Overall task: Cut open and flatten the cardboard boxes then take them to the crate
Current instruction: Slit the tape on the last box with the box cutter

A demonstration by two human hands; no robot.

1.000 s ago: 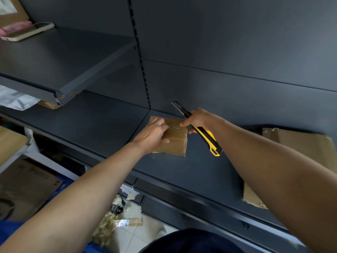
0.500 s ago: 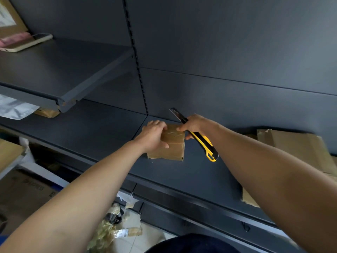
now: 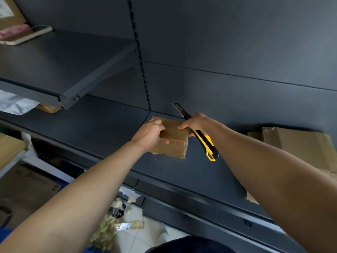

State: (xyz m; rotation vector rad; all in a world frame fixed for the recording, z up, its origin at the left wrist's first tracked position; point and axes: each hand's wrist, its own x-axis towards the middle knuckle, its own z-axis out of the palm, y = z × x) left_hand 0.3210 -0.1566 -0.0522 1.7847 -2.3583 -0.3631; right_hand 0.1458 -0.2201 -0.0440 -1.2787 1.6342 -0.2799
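On the dark shelf mid-frame, my left fingers grip the small box, now tipped up. My right fingers hold the knife, blade pointing away, so I judge no cut yet.

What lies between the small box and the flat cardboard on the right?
Head view: the yellow knife in the right hand and its forearm, over bare dark shelf.

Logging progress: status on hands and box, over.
Left hand grips small taped box on shelf. Right hand holds utility knife, blade pointing away. Flattened cardboard apart, right.
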